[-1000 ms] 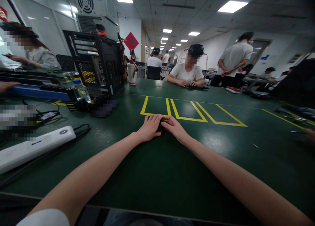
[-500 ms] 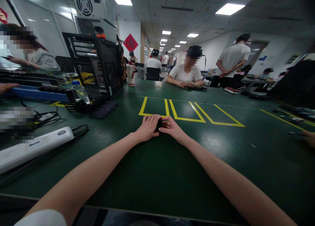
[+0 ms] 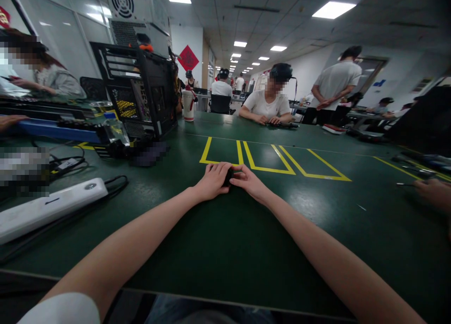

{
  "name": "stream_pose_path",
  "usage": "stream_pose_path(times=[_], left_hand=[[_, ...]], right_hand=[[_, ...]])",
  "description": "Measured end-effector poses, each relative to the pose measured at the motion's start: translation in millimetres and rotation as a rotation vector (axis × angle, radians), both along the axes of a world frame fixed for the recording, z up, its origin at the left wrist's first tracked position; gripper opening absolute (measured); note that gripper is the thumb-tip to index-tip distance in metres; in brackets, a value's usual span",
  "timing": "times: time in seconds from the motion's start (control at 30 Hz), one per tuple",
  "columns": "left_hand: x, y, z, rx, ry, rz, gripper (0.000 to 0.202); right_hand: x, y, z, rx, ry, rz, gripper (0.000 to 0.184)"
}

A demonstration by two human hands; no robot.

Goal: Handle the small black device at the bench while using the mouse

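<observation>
My left hand (image 3: 213,179) and my right hand (image 3: 251,182) meet on the green table (image 3: 225,248), both arms stretched forward. Between them sits a small black object (image 3: 229,176), mostly hidden by the fingers. Both hands curl around it, fingers pressed against its sides. I cannot make out what the object is. The hands rest just short of the yellow tape boxes (image 3: 260,160) marked on the tabletop.
An open black computer case (image 3: 141,96) stands at the left with cables, a blue bar (image 3: 56,131) and a white power strip (image 3: 49,209). A white cup (image 3: 189,106) stands behind it. A person sits opposite (image 3: 269,105). Another person's hand (image 3: 435,192) holds a thin tool at the right edge.
My hands stay together on the small black object with only slight finger shifts. The other person's hand at the right edge has come further into view.
</observation>
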State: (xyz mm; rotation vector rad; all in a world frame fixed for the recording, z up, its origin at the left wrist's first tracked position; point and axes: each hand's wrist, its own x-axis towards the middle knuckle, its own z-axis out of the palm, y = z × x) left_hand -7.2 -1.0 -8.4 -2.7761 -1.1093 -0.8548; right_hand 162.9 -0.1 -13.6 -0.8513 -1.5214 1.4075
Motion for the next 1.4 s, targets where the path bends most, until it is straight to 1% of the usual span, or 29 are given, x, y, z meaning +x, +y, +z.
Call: stream_pose_path(times=[0.07, 0.23, 0.37, 0.43, 0.57, 0.7, 0.8, 0.87, 0.93, 0.97, 1.03, 1.1, 1.13, 1.2, 1.3, 1.4], left_hand=[[-0.1, 0.0, 0.0, -0.008, -0.001, 0.000, 0.059], [-0.6, -1.1, 0.8, 0.000, 0.008, 0.005, 0.060], [-0.3, -1.2, 0.9, 0.018, 0.018, 0.006, 0.059], [0.3, -0.7, 0.5, 0.017, 0.020, 0.012, 0.059], [1.4, 0.2, -0.6, 0.010, 0.017, 0.039, 0.060], [1.2, 0.3, -0.9, 0.013, 0.019, 0.040, 0.060], [0.3, 0.3, -0.5, 0.013, 0.019, 0.026, 0.060], [-0.2, 0.2, 0.0, 0.009, 0.019, 0.018, 0.060], [-0.5, 0.0, 0.4, 0.005, 0.018, 0.018, 0.060], [-0.6, -0.2, 0.5, 0.003, 0.018, 0.020, 0.060], [-0.5, -0.5, 0.7, 0.003, 0.017, 0.020, 0.060], [-0.4, -0.7, 0.8, 0.007, 0.017, 0.022, 0.060], [-0.3, -0.7, 0.9, 0.009, 0.017, 0.023, 0.060], [-0.1, -0.7, 1.0, 0.011, 0.019, 0.025, 0.060], [0.0, -0.7, 1.1, 0.012, 0.021, 0.025, 0.060], [-0.1, -1.0, 1.0, 0.012, 0.023, 0.023, 0.060]], right_hand=[[0.6, -1.1, 1.5, 0.002, 0.020, 0.031, 0.040], [-0.7, -4.2, 2.8, 0.003, 0.018, 0.020, 0.041], [-3.8, -4.9, 1.6, 0.049, 0.008, -0.069, 0.027], [-5.2, -4.1, 0.7, 0.065, 0.012, -0.112, 0.024], [-6.4, -2.0, -1.1, 0.063, 0.011, -0.113, 0.030], [-5.1, -1.5, -1.4, -0.027, -0.007, -0.120, 0.037], [-2.5, -3.1, -0.1, 0.008, -0.032, -0.081, 0.035], [-0.5, -4.7, 1.1, 0.040, -0.037, -0.064, 0.039], [0.7, -6.5, 2.2, 0.033, -0.033, -0.044, 0.043], [0.8, -7.3, 2.6, 0.029, -0.028, -0.037, 0.043], [-0.2, -8.4, 3.0, 0.035, -0.013, -0.046, 0.034], [-2.1, -8.9, 2.4, 0.052, -0.006, -0.088, 0.024], [-3.0, -8.7, 1.8, 0.060, -0.008, -0.108, 0.022], [-4.2, -7.6, -0.2, 0.070, -0.012, -0.139, 0.025], [-3.5, -4.4, -3.2, 0.043, -0.026, -0.168, 0.033], [-1.4, -1.1, -4.7, 0.043, -0.054, -0.131, 0.038]])
